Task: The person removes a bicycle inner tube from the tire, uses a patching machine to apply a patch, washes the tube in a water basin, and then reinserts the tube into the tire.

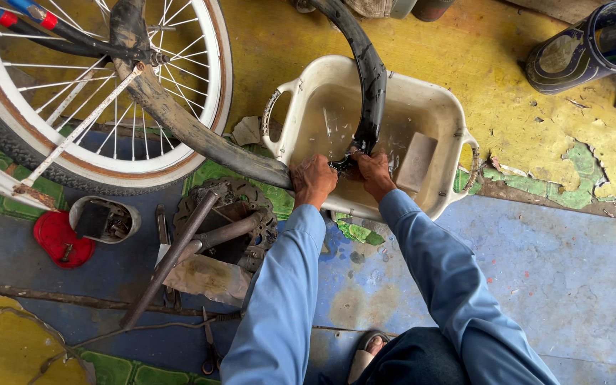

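- Underfoot, the floor (536, 285) is the widest thing: worn concrete painted blue near the person and yellow farther off, with green patches flaking through.
- Next, a bicycle wheel (8, 135) with a white rim, thin spokes and a dark tyre fills the upper left corner, standing on the floor.
- A black inner tube (180, 121) runs from that wheel down to the hands, then loops up again over the basin and out of the top edge.
- A cream plastic basin (436, 100) with two handles sits on the floor in front of the person; it holds cloudy water and a pale block (416, 162) on its right side.
- The person's arms in light blue sleeves (279, 299) reach forward from the bottom edge.
- A rusty metal stand with dark bars (201, 235) lies left of the arms, over a toothed disc.
- A dark rubber boot (593, 43) lies on its side at the upper right.
- A small open tin (105, 217) and its red lid (58, 239) rest below the wheel.
- The left hand (313, 180) is curled shut around the tube at the basin's near rim.
- The right hand (375, 173) is likewise closed on the tube, just beside the left, pressing the lowest bend into the water.
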`<action>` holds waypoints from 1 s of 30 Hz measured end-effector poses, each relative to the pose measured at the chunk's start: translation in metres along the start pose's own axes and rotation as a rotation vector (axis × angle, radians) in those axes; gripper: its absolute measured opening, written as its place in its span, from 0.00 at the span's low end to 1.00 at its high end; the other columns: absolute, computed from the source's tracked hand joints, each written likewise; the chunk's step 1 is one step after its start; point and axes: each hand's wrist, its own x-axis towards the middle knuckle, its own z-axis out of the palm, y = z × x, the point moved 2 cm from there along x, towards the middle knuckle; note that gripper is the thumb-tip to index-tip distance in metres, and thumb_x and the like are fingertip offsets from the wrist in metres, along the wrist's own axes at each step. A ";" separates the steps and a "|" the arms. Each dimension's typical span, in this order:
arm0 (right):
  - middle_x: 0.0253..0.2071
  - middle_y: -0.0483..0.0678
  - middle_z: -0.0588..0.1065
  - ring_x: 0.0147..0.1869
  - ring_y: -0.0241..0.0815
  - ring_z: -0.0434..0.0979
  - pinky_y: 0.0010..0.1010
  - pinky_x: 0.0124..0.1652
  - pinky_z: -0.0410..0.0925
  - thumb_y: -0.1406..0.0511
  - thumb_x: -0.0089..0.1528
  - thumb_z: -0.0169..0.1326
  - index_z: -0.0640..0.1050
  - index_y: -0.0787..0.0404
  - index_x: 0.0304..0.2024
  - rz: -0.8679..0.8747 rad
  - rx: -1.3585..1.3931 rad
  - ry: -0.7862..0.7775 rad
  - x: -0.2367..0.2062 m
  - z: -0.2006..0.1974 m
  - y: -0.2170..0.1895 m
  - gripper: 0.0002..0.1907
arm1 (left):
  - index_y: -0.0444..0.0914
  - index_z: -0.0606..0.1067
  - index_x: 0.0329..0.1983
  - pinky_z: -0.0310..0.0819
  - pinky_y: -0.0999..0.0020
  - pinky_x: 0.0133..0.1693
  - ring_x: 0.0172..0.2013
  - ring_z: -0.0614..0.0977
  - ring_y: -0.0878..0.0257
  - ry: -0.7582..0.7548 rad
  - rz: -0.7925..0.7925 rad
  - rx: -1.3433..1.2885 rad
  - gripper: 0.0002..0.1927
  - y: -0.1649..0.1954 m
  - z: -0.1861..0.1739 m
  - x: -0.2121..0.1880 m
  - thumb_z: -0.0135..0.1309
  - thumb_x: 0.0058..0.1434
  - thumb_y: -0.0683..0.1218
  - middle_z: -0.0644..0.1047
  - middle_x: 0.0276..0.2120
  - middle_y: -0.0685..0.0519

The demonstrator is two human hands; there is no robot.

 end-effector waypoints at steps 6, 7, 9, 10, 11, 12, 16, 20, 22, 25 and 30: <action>0.31 0.48 0.79 0.29 0.44 0.81 0.39 0.28 0.78 0.62 0.61 0.63 0.79 0.64 0.36 0.014 -0.006 0.018 -0.003 0.001 -0.005 0.11 | 0.35 0.81 0.35 0.71 0.52 0.53 0.47 0.81 0.42 0.028 0.070 -0.056 0.14 -0.001 -0.007 -0.002 0.65 0.49 0.48 0.82 0.40 0.40; 0.32 0.49 0.79 0.30 0.44 0.81 0.39 0.29 0.78 0.62 0.61 0.63 0.79 0.65 0.36 0.011 -0.002 0.012 -0.003 0.000 -0.005 0.12 | 0.36 0.81 0.36 0.70 0.51 0.55 0.47 0.82 0.43 -0.038 0.049 -0.032 0.13 -0.001 -0.009 -0.002 0.63 0.52 0.49 0.82 0.41 0.40; 0.32 0.51 0.80 0.30 0.44 0.82 0.39 0.31 0.80 0.61 0.61 0.63 0.80 0.66 0.37 0.010 0.005 0.001 -0.003 -0.004 -0.005 0.14 | 0.37 0.82 0.36 0.71 0.52 0.56 0.47 0.83 0.45 -0.128 0.020 -0.017 0.14 0.000 -0.010 -0.002 0.62 0.55 0.52 0.83 0.41 0.40; 0.33 0.51 0.80 0.31 0.44 0.82 0.39 0.31 0.79 0.60 0.61 0.64 0.80 0.66 0.37 0.024 -0.028 0.024 -0.002 -0.005 -0.005 0.14 | 0.36 0.82 0.36 0.74 0.54 0.56 0.48 0.84 0.45 -0.148 0.013 -0.028 0.16 0.001 -0.011 0.000 0.62 0.55 0.54 0.83 0.41 0.39; 0.33 0.51 0.81 0.31 0.44 0.82 0.39 0.31 0.79 0.60 0.60 0.65 0.80 0.66 0.37 0.038 -0.059 0.049 -0.002 -0.006 -0.005 0.14 | 0.36 0.82 0.35 0.76 0.56 0.56 0.48 0.84 0.46 -0.170 0.009 -0.038 0.18 0.003 -0.011 0.001 0.62 0.55 0.55 0.83 0.41 0.38; 0.34 0.51 0.81 0.31 0.44 0.82 0.39 0.31 0.79 0.60 0.59 0.65 0.80 0.66 0.38 0.049 -0.089 0.072 -0.001 -0.007 -0.006 0.15 | 0.37 0.81 0.38 0.74 0.53 0.55 0.47 0.83 0.45 -0.207 0.002 -0.068 0.21 0.004 -0.012 0.002 0.62 0.54 0.59 0.82 0.41 0.39; 0.33 0.49 0.80 0.31 0.45 0.82 0.42 0.30 0.79 0.58 0.58 0.65 0.78 0.61 0.40 0.050 -0.109 0.066 -0.005 -0.008 -0.008 0.16 | 0.38 0.83 0.39 0.71 0.46 0.53 0.45 0.83 0.44 -0.316 -0.004 -0.149 0.29 0.004 -0.017 0.002 0.61 0.54 0.68 0.82 0.39 0.40; 0.36 0.48 0.78 0.32 0.43 0.81 0.43 0.29 0.78 0.57 0.58 0.67 0.76 0.60 0.45 -0.056 -0.111 0.066 -0.011 -0.004 -0.013 0.20 | 0.29 0.82 0.32 0.77 0.46 0.49 0.39 0.87 0.44 -0.426 -0.054 -0.150 0.37 0.002 -0.021 0.000 0.57 0.58 0.71 0.84 0.33 0.36; 0.36 0.48 0.78 0.33 0.43 0.81 0.43 0.29 0.79 0.56 0.58 0.67 0.75 0.58 0.47 -0.061 -0.118 0.073 -0.013 -0.004 -0.013 0.22 | 0.32 0.82 0.32 0.78 0.48 0.48 0.39 0.86 0.45 -0.401 -0.018 -0.159 0.35 0.000 -0.021 0.001 0.55 0.60 0.71 0.83 0.32 0.37; 0.35 0.45 0.77 0.33 0.42 0.81 0.41 0.28 0.78 0.55 0.55 0.66 0.73 0.52 0.47 -0.083 -0.146 0.092 -0.011 -0.006 -0.013 0.23 | 0.32 0.81 0.32 0.77 0.48 0.47 0.38 0.84 0.43 -0.379 0.039 -0.125 0.33 -0.002 -0.015 0.005 0.51 0.66 0.68 0.81 0.33 0.35; 0.34 0.46 0.79 0.34 0.42 0.81 0.40 0.28 0.76 0.52 0.60 0.64 0.78 0.61 0.44 -0.167 -0.446 0.204 -0.005 -0.009 -0.008 0.21 | 0.36 0.84 0.30 0.76 0.52 0.50 0.41 0.84 0.44 -0.170 0.040 -0.022 0.20 0.001 -0.006 0.001 0.56 0.62 0.57 0.83 0.36 0.39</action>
